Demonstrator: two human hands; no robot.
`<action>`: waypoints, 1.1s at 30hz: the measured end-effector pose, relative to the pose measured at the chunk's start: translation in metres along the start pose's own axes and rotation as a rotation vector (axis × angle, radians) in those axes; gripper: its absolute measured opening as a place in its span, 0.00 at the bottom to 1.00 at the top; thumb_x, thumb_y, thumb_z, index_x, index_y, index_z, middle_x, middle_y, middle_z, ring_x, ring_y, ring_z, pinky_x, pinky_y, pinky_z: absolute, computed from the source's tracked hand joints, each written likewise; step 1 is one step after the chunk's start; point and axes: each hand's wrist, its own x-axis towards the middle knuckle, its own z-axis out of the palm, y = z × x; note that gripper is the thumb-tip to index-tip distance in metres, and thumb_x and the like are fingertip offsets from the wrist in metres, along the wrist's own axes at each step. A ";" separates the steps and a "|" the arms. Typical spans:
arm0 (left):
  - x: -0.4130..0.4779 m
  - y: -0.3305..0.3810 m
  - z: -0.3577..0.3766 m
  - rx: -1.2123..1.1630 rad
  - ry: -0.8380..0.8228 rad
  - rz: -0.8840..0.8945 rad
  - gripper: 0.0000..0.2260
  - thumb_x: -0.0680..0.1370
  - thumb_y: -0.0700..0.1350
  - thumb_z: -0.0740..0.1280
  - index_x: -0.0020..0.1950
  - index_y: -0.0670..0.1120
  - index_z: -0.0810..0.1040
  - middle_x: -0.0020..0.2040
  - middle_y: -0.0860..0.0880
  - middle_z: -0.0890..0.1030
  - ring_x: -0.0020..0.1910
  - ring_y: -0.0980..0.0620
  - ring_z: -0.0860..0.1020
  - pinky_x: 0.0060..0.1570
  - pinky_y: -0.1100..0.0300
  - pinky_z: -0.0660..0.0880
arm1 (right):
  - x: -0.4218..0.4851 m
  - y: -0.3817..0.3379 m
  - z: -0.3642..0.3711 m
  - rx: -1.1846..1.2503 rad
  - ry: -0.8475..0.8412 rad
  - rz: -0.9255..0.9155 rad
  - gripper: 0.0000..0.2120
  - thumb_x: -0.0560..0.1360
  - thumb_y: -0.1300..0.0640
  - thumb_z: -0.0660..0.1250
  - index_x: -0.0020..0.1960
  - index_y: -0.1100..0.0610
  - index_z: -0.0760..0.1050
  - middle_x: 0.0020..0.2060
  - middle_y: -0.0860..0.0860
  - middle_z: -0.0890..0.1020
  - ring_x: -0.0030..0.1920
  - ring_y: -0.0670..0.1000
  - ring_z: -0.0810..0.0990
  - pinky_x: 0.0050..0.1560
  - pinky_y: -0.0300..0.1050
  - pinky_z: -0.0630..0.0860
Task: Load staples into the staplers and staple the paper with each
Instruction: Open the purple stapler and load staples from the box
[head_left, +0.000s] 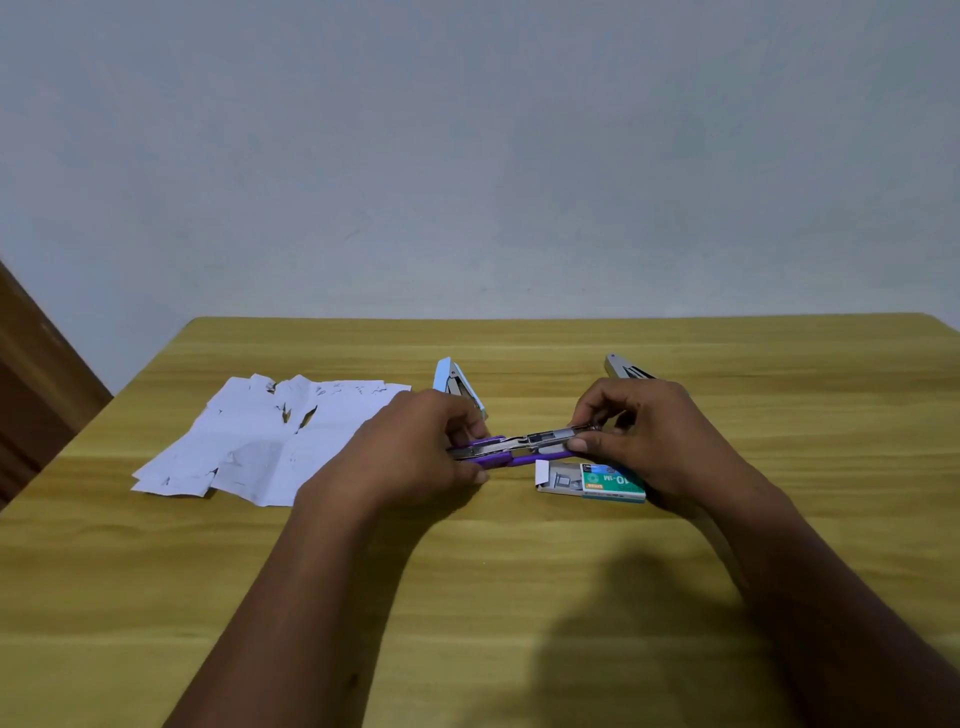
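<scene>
A purple stapler (511, 450) lies swung flat open at the middle of the wooden table (467, 597), its metal staple channel facing up. My left hand (415, 447) grips its left end. My right hand (639, 436) pinches the right end of the metal channel with thumb and fingertips. A green staple box (597, 482) with its white tray slid partly out lies just under my right hand. A light blue stapler (451, 378) stands open behind my left hand. A grey stapler (621, 367) shows behind my right hand, mostly hidden.
Crumpled, torn white paper sheets (265, 441) lie spread at the left of the table. A pale wall rises behind the far table edge. A brown wooden piece (36, 374) stands at the far left.
</scene>
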 end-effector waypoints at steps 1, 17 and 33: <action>-0.002 -0.001 -0.003 0.023 -0.010 -0.026 0.11 0.67 0.50 0.80 0.46 0.56 0.82 0.42 0.59 0.83 0.42 0.61 0.80 0.49 0.53 0.80 | 0.000 0.000 0.000 0.013 0.009 0.009 0.10 0.67 0.57 0.80 0.41 0.46 0.81 0.38 0.43 0.84 0.35 0.41 0.79 0.37 0.41 0.77; -0.004 0.009 -0.006 -0.375 0.244 0.065 0.13 0.61 0.47 0.85 0.39 0.50 0.84 0.36 0.52 0.84 0.33 0.56 0.79 0.36 0.65 0.75 | -0.002 -0.008 0.005 0.146 -0.030 0.036 0.17 0.65 0.59 0.81 0.49 0.45 0.81 0.40 0.45 0.86 0.35 0.47 0.78 0.39 0.46 0.80; 0.003 0.010 0.021 -0.262 0.077 0.116 0.11 0.69 0.51 0.81 0.49 0.54 0.85 0.43 0.56 0.85 0.39 0.63 0.79 0.41 0.69 0.75 | -0.004 -0.009 0.009 0.090 -0.097 -0.016 0.21 0.66 0.59 0.81 0.53 0.43 0.80 0.43 0.44 0.85 0.43 0.39 0.81 0.44 0.38 0.73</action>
